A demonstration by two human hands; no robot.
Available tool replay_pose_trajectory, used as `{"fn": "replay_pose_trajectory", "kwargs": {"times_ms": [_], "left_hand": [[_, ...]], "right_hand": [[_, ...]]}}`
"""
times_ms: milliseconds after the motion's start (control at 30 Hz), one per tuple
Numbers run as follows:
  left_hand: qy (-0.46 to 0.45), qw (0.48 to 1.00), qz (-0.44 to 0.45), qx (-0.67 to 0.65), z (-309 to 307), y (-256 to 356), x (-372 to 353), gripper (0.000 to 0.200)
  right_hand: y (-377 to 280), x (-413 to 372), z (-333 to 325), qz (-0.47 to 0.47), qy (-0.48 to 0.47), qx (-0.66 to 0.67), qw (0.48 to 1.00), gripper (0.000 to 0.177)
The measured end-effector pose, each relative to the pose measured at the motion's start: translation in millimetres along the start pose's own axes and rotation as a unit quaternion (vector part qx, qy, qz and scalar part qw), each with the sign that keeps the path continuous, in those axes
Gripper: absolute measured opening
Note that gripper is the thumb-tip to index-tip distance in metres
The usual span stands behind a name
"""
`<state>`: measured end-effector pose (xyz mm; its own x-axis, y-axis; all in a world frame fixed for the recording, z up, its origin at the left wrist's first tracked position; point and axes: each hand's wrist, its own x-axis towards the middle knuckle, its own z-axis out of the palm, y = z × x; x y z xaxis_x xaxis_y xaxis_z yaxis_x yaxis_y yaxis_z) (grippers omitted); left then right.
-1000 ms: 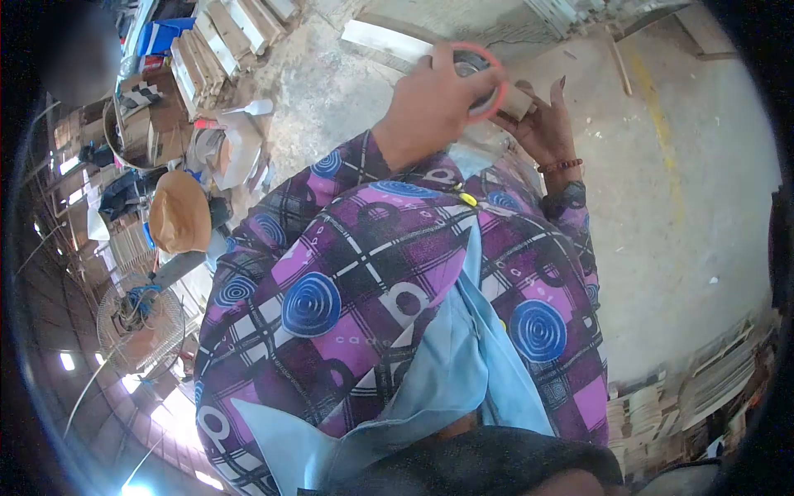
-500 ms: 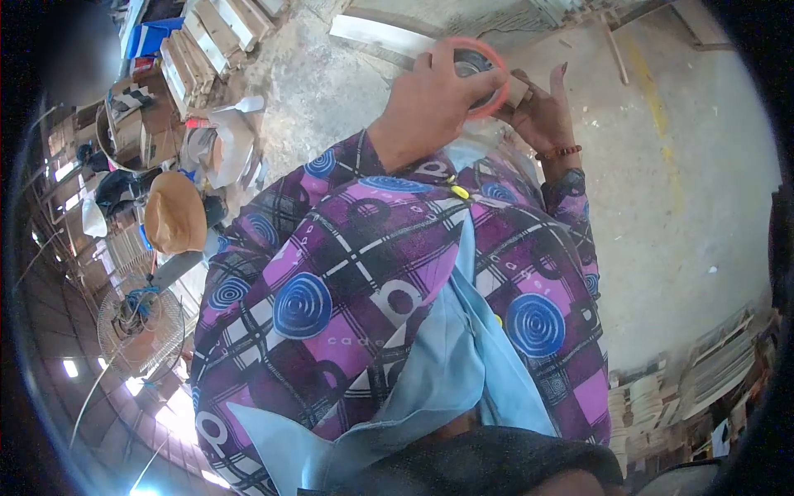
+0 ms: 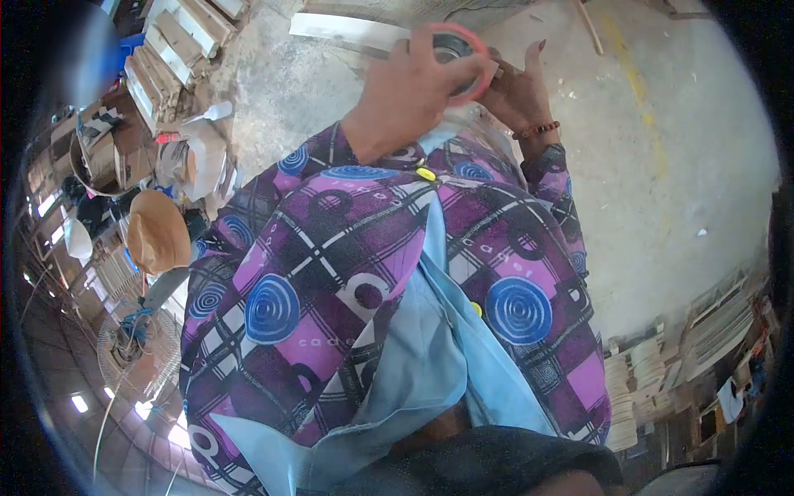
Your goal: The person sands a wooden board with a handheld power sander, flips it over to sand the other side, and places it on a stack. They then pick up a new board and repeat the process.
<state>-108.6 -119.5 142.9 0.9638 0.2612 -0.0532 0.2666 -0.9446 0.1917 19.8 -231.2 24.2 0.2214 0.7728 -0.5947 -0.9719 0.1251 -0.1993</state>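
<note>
My left hand is closed over a roll of tape, fingers curled across its red rim and thumb side pressed to its flat face, out in front of my chest. My right hand (the one with the bead bracelet) sits just beyond and under the roll, touching it, fingertips pointing up. Whether it is truly gripping or only steadying, I cannot tell, since my left hand covers the contact. The roll looks light and stiff, a hard ring that should not crush. Its rim is probably smooth and a bit slick, so I judge the sure hold is across the rim or through the core. Far below both hands lies the concrete floor, with a pale plank past my left knuckles.
</note>
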Motion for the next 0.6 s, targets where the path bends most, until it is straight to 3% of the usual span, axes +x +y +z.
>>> {"fn": "replay_pose_trajectory", "kwargs": {"times_ms": [133,200,300,400,500,600], "left_hand": [[0.010,1.000,-0.012,-0.010,-1,-9,-2,0.045],[0.018,0.998,-0.058,-0.008,-4,-27,-4,0.046],[0.018,0.984,-0.176,0.008,-15,-79,-15,0.051],[0.036,0.958,-0.276,0.065,-31,-129,-35,0.056],[0.052,0.934,-0.345,0.078,-46,-158,-70,0.060],[0.073,0.923,-0.375,0.053,-41,-159,-103,0.059]], "right_hand": [[-3,-8,3,0.009,-0.046,-0.017,0.999,0.076],[5,-6,-4,-0.007,-0.062,-0.099,0.993,0.063],[6,5,-21,-0.023,-0.053,-0.123,0.991,0.047],[3,15,-48,-0.066,-0.056,-0.176,0.980,0.042],[-11,10,-55,-0.155,0.024,-0.448,0.880,0.030],[-12,-12,-14,-0.280,0.095,-0.669,0.682,0.037]]}}
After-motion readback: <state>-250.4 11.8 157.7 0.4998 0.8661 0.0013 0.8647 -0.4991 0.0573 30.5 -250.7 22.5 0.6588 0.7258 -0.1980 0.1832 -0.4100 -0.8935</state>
